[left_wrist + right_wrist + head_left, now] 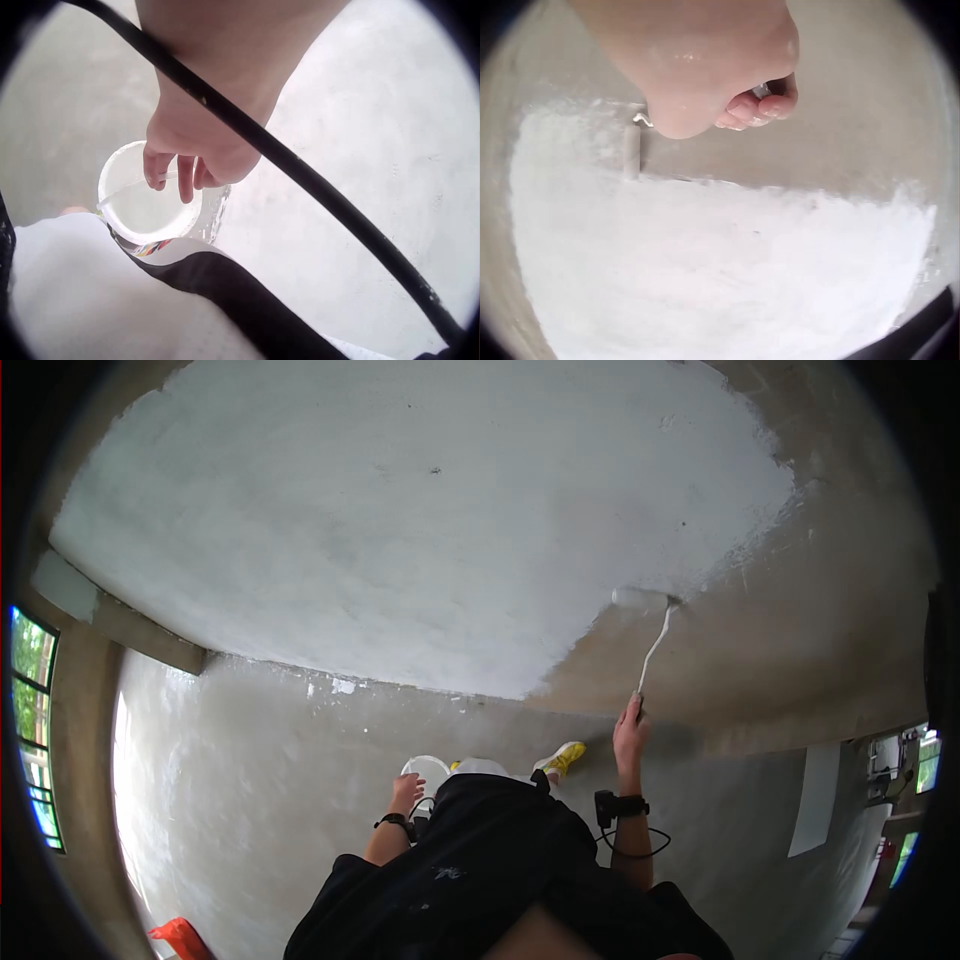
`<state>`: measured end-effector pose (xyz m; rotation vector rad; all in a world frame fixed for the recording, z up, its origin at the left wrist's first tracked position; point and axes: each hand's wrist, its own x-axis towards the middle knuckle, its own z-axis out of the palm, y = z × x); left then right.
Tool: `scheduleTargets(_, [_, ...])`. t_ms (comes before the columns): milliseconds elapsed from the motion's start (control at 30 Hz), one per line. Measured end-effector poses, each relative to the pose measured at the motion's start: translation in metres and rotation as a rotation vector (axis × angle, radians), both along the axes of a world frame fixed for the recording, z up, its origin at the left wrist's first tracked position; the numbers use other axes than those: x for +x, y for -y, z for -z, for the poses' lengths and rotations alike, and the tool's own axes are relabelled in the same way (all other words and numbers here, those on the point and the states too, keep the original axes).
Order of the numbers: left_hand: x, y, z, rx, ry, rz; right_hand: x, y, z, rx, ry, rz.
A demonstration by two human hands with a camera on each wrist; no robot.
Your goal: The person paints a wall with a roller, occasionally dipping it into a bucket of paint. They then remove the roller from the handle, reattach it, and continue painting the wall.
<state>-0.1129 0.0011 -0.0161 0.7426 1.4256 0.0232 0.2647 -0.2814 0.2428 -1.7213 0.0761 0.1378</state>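
Note:
My right hand [630, 736] grips the handle of a paint roller [640, 598], whose white sleeve lies against the wall at the lower right border of the painted area. In the right wrist view the fingers of my right hand [720, 82] curl round the handle, and the roller [632, 152] touches the wall at the left. My left hand [405, 792] holds a white bucket [430, 764] at my side. The left wrist view shows the fingers of my left hand [199, 146] hooked round the thin handle of the bucket [111, 184].
White paint [400, 510] covers much of the wall, with bare brownish wall [780, 650] to the right. A ledge [150, 630] juts out at the left. A yellow shoe [565, 757] stands on the grey floor; an orange object [182, 938] lies at the lower left.

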Motion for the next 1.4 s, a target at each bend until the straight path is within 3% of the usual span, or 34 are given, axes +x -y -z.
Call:
scheduleTargets(133, [0.011,-0.001,-0.016,0.086,-0.006,0.103,0.016,-0.013,-0.088,-0.007,0.118,-0.077])
scheduleTargets(233, [0.014,-0.003,-0.016,0.127,0.012,0.152,0.029,-0.021,-0.094,0.003,0.199,-0.045])
scheduleTargets(467, [0.004,-0.001,0.010,0.259,-0.131,0.192,0.021,-0.002,0.081,-0.189,0.262,-0.028])
scheduleTargets(500, [0.001,-0.001,0.012,0.263,-0.130,0.178,0.014,-0.001,0.082,-0.183,0.266,-0.040])
scheduleTargets(567, [-0.011,-0.001,0.013,0.213,-0.095,0.140,-0.003,0.001,0.076,-0.113,0.014,-0.011])
scheduleTargets(633, [-0.018,-0.005,0.008,0.184,-0.080,0.139,-0.002,-0.005,0.045,-0.072,0.033,-0.014])
scheduleTargets(800, [-0.024,0.002,-0.012,0.091,0.021,0.098,0.005,-0.038,-0.115,0.189,0.074,-0.133])
scheduleTargets(900, [-0.014,-0.005,-0.002,0.069,0.074,0.076,0.020,-0.048,-0.130,0.263,0.112,-0.133])
scheduleTargets(1133, [-0.010,0.001,0.027,0.172,-0.046,0.181,-0.011,-0.042,0.028,0.084,0.032,-0.052])
scheduleTargets(1233, [-0.021,0.002,0.038,0.196,-0.102,0.192,-0.029,-0.023,0.066,0.007,-0.114,-0.090])
scheduleTargets(1300, [-0.034,0.003,0.059,0.201,0.082,0.169,-0.021,-0.002,0.097,-0.097,-0.168,-0.091])
scheduleTargets(1400, [-0.035,0.007,0.041,0.160,0.036,0.159,-0.016,0.011,0.108,-0.176,-0.118,-0.101])
